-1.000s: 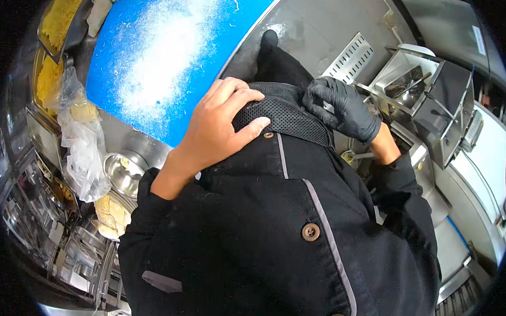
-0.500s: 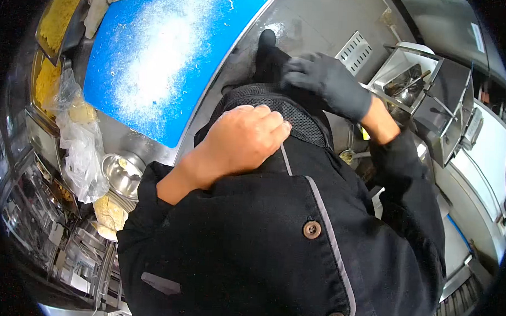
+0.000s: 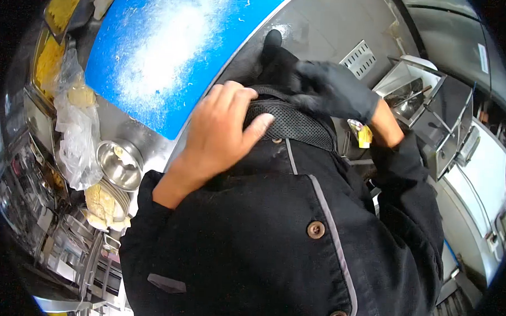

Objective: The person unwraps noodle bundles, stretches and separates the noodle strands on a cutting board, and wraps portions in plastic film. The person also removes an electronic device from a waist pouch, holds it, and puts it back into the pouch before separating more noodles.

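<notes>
A black mesh waist belt [image 3: 290, 126] wraps the front of my dark buttoned jacket [image 3: 250, 230]. My bare left hand [image 3: 221, 120] rests at the belt's left side, its thumb spread away from the fingers over the mesh; the fingertips bend at the belt's upper edge. On the other side my right hand [image 3: 339, 91], in a black glove, is beside the belt's right end. Its fingers are blurred and dark against dark clothing, so their grip cannot be made out.
A blue board [image 3: 105, 69] dusted with white powder lies ahead on the left. Nearby are a plastic bag [image 3: 78, 135], a metal bowl [image 3: 127, 173] and stacked plates [image 3: 120, 201]. To the right stand a metal basin [image 3: 433, 103] and a slotted plate [image 3: 359, 58] on the floor.
My left hand has gone from closed fingers over the belt to a spread thumb, farther left and slightly up. My gloved right hand has shifted slightly right and down.
</notes>
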Motion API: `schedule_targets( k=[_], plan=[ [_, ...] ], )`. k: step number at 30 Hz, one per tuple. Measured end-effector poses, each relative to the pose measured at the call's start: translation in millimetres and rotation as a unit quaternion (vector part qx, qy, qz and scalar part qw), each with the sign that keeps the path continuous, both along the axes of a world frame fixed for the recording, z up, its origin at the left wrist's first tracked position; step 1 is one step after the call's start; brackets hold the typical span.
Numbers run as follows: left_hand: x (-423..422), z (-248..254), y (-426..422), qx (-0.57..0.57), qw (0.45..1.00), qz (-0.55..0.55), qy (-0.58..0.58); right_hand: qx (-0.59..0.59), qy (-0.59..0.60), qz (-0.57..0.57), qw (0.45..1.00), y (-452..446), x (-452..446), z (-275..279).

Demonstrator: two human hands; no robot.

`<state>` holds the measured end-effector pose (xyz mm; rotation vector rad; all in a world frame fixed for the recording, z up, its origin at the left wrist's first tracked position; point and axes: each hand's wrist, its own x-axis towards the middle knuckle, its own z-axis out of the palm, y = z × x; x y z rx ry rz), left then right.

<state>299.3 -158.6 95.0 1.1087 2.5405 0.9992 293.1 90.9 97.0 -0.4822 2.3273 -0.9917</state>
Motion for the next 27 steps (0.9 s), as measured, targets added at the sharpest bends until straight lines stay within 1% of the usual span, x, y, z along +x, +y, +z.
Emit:
schedule_targets(
  k=[1,2,5,7,8,9,10,12,14,17,21,25,27],
  plan=[
    [1,-3,-5,0.001,0.999,0.053,-0.015,-0.007,-0.041,0.000,0.999,9,9,0],
    [2,-2,-7,0.001,0.998,0.058,-0.012,-0.007,-0.039,0.006,0.999,13,16,2],
    [8,3,-13,0.046,0.987,0.060,-0.140,-0.007,-0.030,0.023,0.999,12,35,7],
    [11,7,-16,0.049,0.985,0.060,-0.154,0.037,0.133,0.013,0.990,9,48,9],
    [12,9,-18,0.051,0.982,0.058,-0.170,0.059,0.215,0.008,0.975,8,50,10],
    [14,11,-19,0.052,0.979,0.055,-0.187,0.060,0.217,0.008,0.974,8,49,12],
    [17,11,-21,0.053,0.980,0.056,-0.185,0.055,0.162,0.020,0.985,7,46,16],
    [24,9,-26,0.014,0.976,0.082,-0.199,0.044,0.049,0.044,0.997,5,42,21],
    [26,14,-26,-0.004,0.974,0.098,-0.206,0.045,0.066,0.034,0.996,-1,45,18],
    [24,28,-25,-0.059,0.954,0.112,-0.273,0.043,0.095,0.014,0.994,-14,47,13],
    [26,24,-31,-0.087,0.964,0.082,-0.239,0.074,0.137,0.048,0.987,-26,45,12],
    [33,18,-31,-0.060,0.966,0.103,-0.230,0.067,0.119,0.027,0.990,-32,48,16],
    [35,15,-32,-0.046,0.963,0.096,-0.249,0.052,0.097,-0.031,0.993,-33,52,13]
  ],
)
